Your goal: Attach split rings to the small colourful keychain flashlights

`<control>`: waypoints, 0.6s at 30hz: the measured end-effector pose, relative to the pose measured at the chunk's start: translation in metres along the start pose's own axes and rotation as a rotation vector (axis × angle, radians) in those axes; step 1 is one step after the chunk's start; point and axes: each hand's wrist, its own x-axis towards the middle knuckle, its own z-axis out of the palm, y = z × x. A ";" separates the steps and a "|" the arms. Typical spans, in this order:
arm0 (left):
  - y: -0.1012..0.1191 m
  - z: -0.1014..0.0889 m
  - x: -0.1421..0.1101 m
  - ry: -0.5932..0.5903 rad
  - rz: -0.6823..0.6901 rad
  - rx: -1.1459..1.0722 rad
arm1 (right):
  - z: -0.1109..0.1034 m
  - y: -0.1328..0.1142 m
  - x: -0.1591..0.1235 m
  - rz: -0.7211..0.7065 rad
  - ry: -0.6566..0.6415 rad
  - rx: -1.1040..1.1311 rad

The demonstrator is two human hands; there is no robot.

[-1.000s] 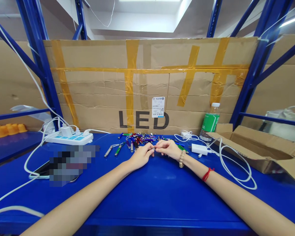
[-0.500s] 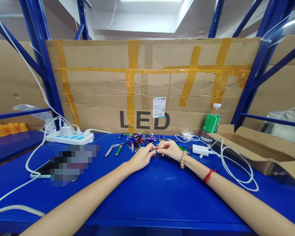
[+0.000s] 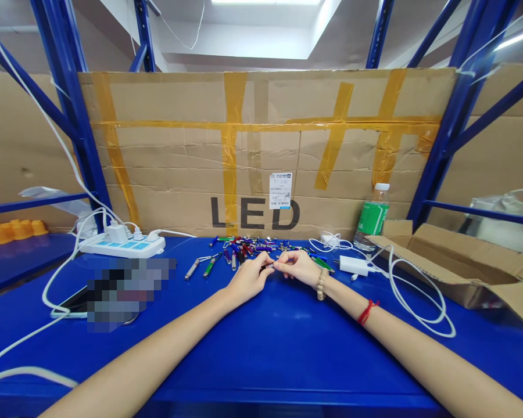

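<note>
My left hand point(image 3: 248, 278) and my right hand point(image 3: 300, 268) meet at the middle of the blue table, fingertips almost touching. Between them is a small dark-and-silver metal tube point(image 3: 267, 267), mostly covered by the fingers. The left thumb and fingers pinch one end, while the right fingertips close on the other. Just behind lies a pile of small coloured metal tubes point(image 3: 246, 248), some with clips or rings. A silver tube point(image 3: 192, 270) and a green tube point(image 3: 209, 267) lie apart to the left of it. More green tubes point(image 3: 323, 264) rest beside the right wrist.
At left are a white power strip point(image 3: 126, 246) with cables and a partly blurred dark device point(image 3: 76, 300). On the right stand a bottle point(image 3: 373, 217), a white charger point(image 3: 353, 265) with looped cable, and an open cardboard box point(image 3: 444, 273). A large cardboard sheet point(image 3: 178, 162) closes the back.
Both hands stay at nearly the same spot with the small tube between them. The fingers have shifted slightly, and more of the tube's dark side shows. The camera view has moved a little.
</note>
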 end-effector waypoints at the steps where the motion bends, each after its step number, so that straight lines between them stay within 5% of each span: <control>1: 0.000 0.000 0.000 0.006 -0.005 0.004 | 0.000 -0.001 0.000 0.007 0.004 -0.002; 18: -0.001 -0.001 0.002 0.068 -0.041 0.060 | 0.007 0.005 0.001 -0.052 -0.003 -0.088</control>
